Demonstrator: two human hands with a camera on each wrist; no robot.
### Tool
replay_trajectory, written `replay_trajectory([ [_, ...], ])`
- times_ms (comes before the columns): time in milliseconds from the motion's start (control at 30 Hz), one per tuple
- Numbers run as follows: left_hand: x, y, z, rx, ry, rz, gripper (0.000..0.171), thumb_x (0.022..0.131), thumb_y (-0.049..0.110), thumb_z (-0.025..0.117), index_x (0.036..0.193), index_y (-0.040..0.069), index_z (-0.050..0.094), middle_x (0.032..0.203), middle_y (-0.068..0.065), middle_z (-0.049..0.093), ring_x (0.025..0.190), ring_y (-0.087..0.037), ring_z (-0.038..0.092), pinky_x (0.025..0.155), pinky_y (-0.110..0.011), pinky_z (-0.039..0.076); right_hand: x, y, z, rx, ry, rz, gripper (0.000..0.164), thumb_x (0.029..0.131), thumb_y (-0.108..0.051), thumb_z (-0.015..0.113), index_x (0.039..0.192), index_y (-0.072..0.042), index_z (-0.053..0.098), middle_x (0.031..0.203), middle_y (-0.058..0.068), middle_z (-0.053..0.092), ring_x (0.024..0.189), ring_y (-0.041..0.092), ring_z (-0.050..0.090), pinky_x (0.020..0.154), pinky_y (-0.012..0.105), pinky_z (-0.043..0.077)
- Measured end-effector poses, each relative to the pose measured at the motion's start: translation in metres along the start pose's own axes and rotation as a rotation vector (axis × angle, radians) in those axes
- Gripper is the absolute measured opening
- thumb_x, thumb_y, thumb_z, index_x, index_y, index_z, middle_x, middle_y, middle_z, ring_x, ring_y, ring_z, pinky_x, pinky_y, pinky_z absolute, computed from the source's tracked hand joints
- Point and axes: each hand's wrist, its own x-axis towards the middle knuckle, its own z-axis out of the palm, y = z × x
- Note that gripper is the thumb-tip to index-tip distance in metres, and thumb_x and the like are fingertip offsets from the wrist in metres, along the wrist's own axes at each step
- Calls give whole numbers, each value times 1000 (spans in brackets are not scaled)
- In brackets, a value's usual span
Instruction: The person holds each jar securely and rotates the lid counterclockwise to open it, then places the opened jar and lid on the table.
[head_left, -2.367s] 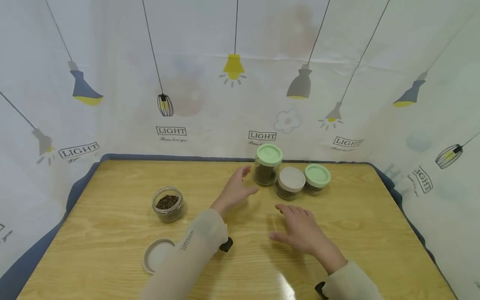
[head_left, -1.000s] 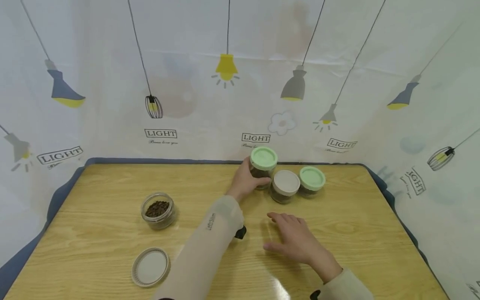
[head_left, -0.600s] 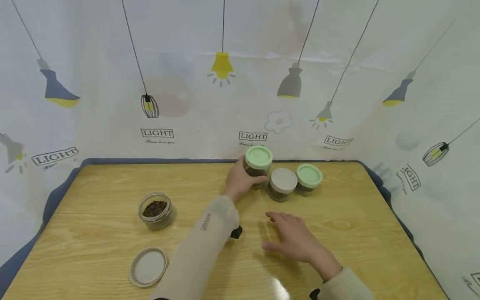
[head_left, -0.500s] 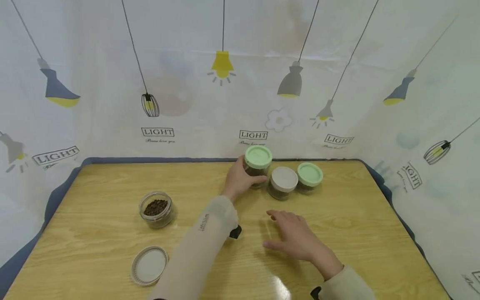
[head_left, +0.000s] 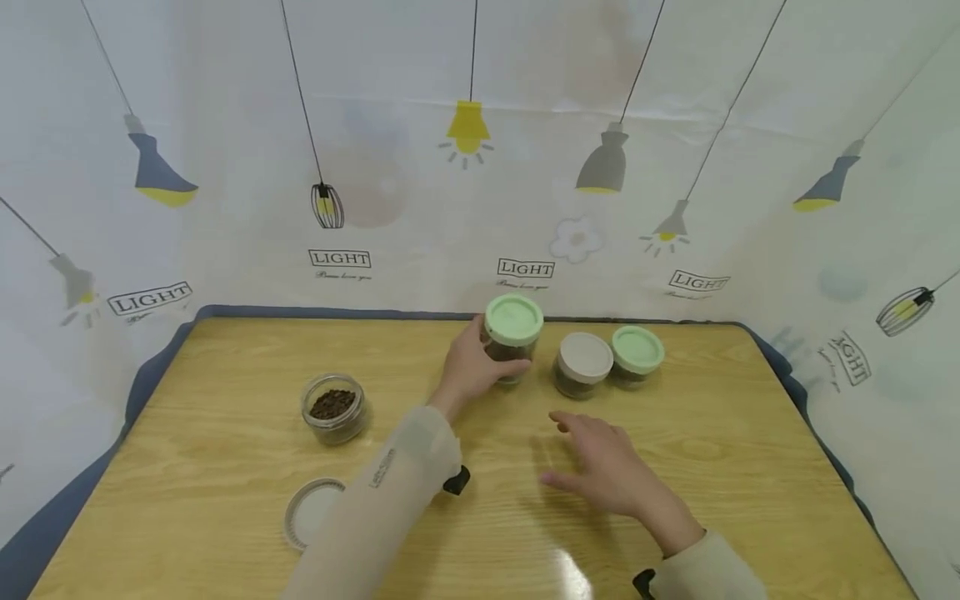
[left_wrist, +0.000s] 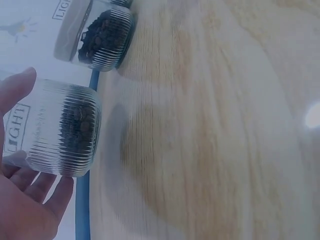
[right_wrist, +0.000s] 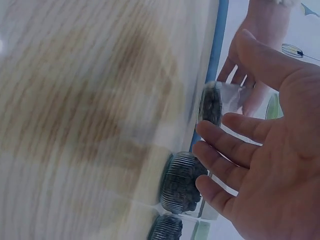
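My left hand [head_left: 468, 367] grips a tall ribbed glass jar with a pale green lid [head_left: 513, 319], its thumb across the near side and fingers round the far side. In the left wrist view this jar [left_wrist: 65, 125] is partly filled with dark brown bits, and its base casts a shadow on the wood. To its right, a gap away, stands a shorter jar with an off-white lid [head_left: 585, 358]. My right hand [head_left: 607, 467] hovers over the table in front of that jar, fingers spread and loosely bent, holding nothing.
A smaller green-lidded jar [head_left: 637, 352] stands beside the off-white-lidded one. At the left are an uncovered glass jar [head_left: 335, 410] of dark brown bits and an upturned off-white lid [head_left: 309, 510], partly hidden by my left sleeve. A printed curtain [head_left: 420, 208] hangs behind the wooden table [head_left: 480, 542].
My left hand has reached the tall green-lidded jar, gripped it and moved it left, away from the off-white-lidded jar. The right hand stays nearly in place.
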Motion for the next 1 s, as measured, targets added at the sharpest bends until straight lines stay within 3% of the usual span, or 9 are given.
replay_trajectory([
  [300,-23,7,-9,21,-35,38,88,65,46,86,139,25,42,134,6,53,122,-14,47,104,-42,41,1,6,-8,-1,43,-6,84,81,-60,65,141,-6,41,130,12,57,115,34,52,93,67,35],
  [567,-51,12,-20,68,-72,75,90,64,46,86,140,27,42,130,9,54,123,-12,46,106,-45,37,-1,-1,-13,-6,57,-5,84,83,-59,64,142,-6,39,131,14,56,118,36,50,94,67,35],
  [700,-63,13,-26,113,-78,100,89,63,48,86,139,30,43,128,11,55,122,-11,47,106,-46,37,-1,-6,-18,1,91,-10,89,82,-55,68,145,-3,32,131,18,55,117,37,50,95,62,40],
  [833,-74,12,-32,157,-88,115,90,62,53,85,138,32,43,127,11,56,121,-11,48,105,-47,39,1,-12,-23,4,112,-24,96,81,-56,68,147,-2,25,136,22,49,116,37,52,93,56,46],
  [1000,-87,10,-40,214,-101,105,90,62,57,84,138,32,43,130,12,54,122,-12,47,104,-47,40,4,-24,-30,-58,154,-49,101,81,-64,64,150,-3,21,145,24,38,127,41,42,100,58,41],
])
